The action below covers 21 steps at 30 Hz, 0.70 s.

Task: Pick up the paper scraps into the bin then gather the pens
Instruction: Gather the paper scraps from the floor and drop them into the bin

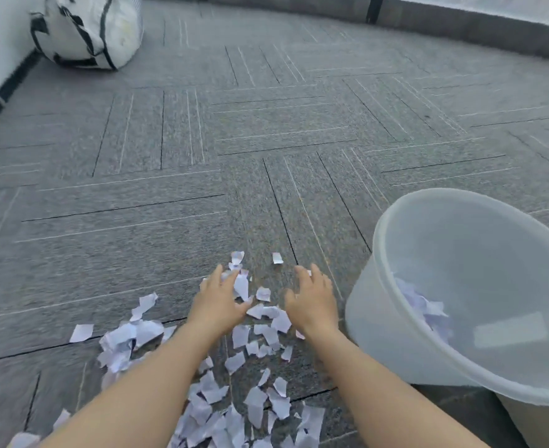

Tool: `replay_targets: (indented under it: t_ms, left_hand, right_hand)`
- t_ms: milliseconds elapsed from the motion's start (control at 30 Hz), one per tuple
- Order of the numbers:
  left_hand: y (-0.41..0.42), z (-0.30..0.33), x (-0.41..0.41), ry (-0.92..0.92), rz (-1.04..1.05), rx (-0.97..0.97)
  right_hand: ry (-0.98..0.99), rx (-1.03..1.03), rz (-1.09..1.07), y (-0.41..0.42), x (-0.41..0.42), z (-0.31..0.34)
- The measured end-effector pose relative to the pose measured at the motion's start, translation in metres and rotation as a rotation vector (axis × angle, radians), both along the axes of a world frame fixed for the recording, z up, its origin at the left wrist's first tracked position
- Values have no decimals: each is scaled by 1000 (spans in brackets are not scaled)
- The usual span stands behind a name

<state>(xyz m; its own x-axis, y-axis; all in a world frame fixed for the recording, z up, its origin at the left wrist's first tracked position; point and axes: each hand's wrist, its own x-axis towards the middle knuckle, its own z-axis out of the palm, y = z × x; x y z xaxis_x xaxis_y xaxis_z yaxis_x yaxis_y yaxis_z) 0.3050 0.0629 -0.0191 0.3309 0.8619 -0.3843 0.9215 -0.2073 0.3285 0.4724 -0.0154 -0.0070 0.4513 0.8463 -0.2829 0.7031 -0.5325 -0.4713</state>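
Note:
Several white paper scraps [239, 336] lie scattered on the grey carpet, from the middle of the floor down to the bottom edge. My left hand [216, 300] reaches forward with spread fingers resting on scraps at the far end of the heap. To its right, my right hand [312, 300] is spread too, fingers down on the carpet beside a few scraps. A translucent white bin [396, 318] stands at the right, close to my right hand, with some scraps [423, 307] inside. No pens are in view.
The grey carpet tiles [234, 140] stretch ahead. A large white bag with black straps [89, 27] sits at the far left by the white wall. A low dark ledge [460, 24] runs along the back right.

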Motion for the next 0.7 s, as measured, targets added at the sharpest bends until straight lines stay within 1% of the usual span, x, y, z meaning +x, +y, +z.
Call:
replay_targets:
  t_ms: [67, 167, 267, 333, 367, 433, 467, 500, 567, 600, 700]
  left_hand:
    - [13, -14, 6, 81, -70, 41]
    - [40, -24, 22, 90, -150, -4]
    - [54, -27, 33, 100, -220, -74]
    - [53, -29, 36, 85, -253, -35]
    - [49, -29, 35, 36, -238, -6]
    - [35, -27, 29, -96, -180, 64]
    - [27, -27, 24, -149, -160, 97]
    - [19, -29, 18, -198, -141, 121]
    - [-1, -33, 5, -298, -117, 140]
    - [-11, -35, -2, -346, -111, 137]
    - [-46, -35, -26, -418, -110, 103]
  right_hand:
    - [-12, -46, 24, 11, 12, -26]
    - [57, -15, 84, 29, 19, -45]
    - [86, 64, 213, 31, 16, -49]
    - [67, 174, 324, 23, 10, -51]
    - [57, 239, 342, 20, 8, -51]
    - [11, 312, 303, 33, 8, -53]
    - [-18, 290, 289, 45, 9, -53]
    - [-41, 226, 314, 59, 11, -54]
    - [-71, 90, 454, 80, 13, -56]
    - [-52, 80, 511, 82, 12, -58]
    - [108, 190, 577, 49, 9, -55]
